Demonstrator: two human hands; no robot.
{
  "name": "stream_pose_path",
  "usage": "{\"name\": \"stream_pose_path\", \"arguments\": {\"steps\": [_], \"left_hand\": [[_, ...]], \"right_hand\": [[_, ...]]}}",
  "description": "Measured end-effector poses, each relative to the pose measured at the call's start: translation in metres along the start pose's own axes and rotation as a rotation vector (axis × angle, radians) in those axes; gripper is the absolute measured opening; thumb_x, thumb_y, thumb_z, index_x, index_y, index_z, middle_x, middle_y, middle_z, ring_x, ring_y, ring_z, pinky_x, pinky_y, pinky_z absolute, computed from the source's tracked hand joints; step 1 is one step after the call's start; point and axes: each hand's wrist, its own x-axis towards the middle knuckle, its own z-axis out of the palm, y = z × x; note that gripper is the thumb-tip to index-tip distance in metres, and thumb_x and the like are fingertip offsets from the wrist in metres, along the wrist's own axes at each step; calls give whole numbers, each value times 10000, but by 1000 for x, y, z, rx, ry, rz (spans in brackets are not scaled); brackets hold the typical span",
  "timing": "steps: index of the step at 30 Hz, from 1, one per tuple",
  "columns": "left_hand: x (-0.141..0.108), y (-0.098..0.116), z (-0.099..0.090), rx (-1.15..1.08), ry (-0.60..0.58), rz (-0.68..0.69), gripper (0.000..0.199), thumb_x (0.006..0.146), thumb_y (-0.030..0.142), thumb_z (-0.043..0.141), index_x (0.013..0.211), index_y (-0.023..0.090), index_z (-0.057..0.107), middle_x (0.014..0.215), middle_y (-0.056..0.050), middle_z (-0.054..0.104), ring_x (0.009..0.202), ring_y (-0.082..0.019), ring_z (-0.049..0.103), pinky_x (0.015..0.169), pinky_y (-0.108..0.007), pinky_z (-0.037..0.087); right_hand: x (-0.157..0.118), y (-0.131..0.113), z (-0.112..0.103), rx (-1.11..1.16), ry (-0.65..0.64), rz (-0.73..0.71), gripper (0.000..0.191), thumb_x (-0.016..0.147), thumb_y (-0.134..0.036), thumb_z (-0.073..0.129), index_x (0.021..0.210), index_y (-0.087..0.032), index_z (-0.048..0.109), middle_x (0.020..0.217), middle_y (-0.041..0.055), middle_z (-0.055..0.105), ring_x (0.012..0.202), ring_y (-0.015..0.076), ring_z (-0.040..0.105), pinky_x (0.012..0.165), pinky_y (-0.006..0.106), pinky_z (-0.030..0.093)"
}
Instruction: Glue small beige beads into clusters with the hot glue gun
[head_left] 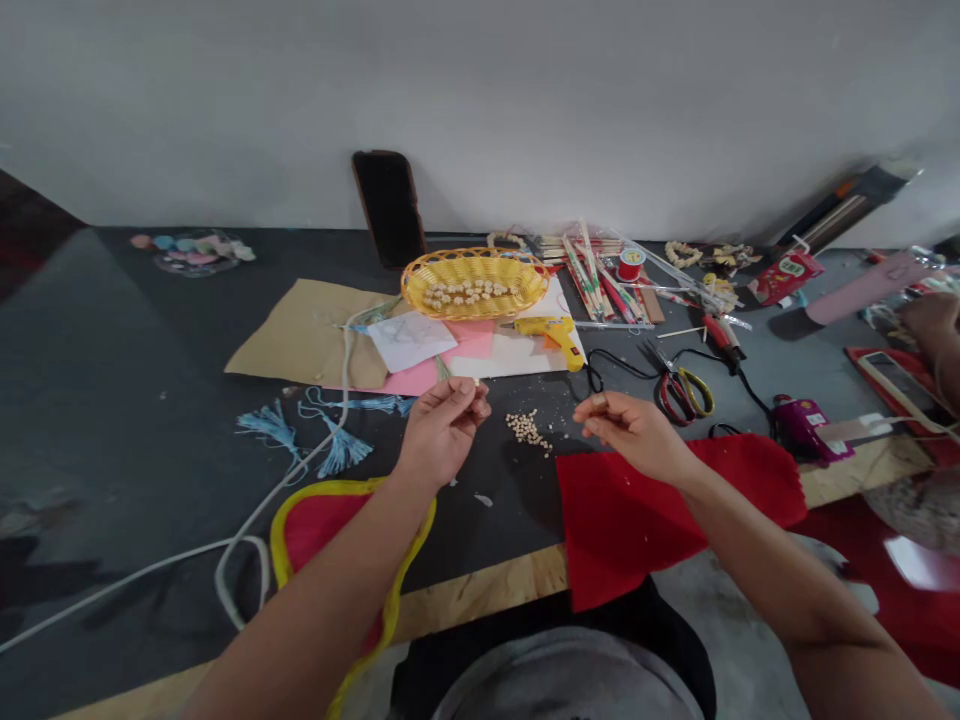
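Observation:
My left hand [442, 432] hangs over the dark tabletop, its fingertips pinching a small pale bead [475, 381]. My right hand [628, 430] is curled just to the right, with its thumb and fingers close together; nothing held shows there. Between the hands lies a loose heap of pale beads [527, 430]. Beyond them, a yellow woven basket [450, 270] holds more pale pieces. Under my right forearm lies a red felt sheet [637, 530]. Under my left forearm is a red piece with a yellow border [319, 525].
A yellow glue gun [551, 335] lies on paper sheets, with red-handled scissors [681, 393] to its right. Blue tassels [341, 452] and a white cord [277, 510] lie left. Sticks and craft supplies crowd the back edge by the wall. Another person's hand [934, 335] enters at right.

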Motion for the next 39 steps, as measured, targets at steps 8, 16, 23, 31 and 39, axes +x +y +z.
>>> {"name": "stream_pose_path", "arguments": {"steps": [8,16,23,31,39], "left_hand": [[0,3,2,-6,-14,0,151,642,159,813,631,143,663,691,-19,657,558,-71,517,565,-211,449],[3,7,0,-8,12,22,151,632,190,821,661,139,682,688,-13,649,555,-64,502,558,-215,434],[1,4,-1,3,-58,25,199,593,207,859,641,146,676,702,-8,655,570,-70,511,563,-209,432],[-4,-4,-3,109,-159,-14,199,609,265,862,692,146,726,699,-17,660,586,-77,519,574,-220,412],[-4,-6,-5,185,-222,-37,179,643,285,844,706,155,738,682,-12,635,597,-83,502,597,-239,399]], "right_hand": [[-17,18,1,-493,-48,-168,203,886,-112,532,1035,-197,640,1075,89,680,984,209,685,848,365,574],[-10,7,15,-554,-24,-236,143,913,-194,546,1025,-203,633,1061,87,667,982,224,667,846,379,573],[9,-4,24,-593,-45,-297,209,920,-174,515,1099,-192,622,1094,101,636,1031,236,623,924,412,532],[63,17,-5,-752,207,-182,212,905,-277,529,1055,-150,609,1106,166,625,1063,318,578,927,480,461],[100,25,-2,-583,127,109,319,849,-403,583,1045,-154,619,955,121,700,853,255,651,738,356,471]]}}
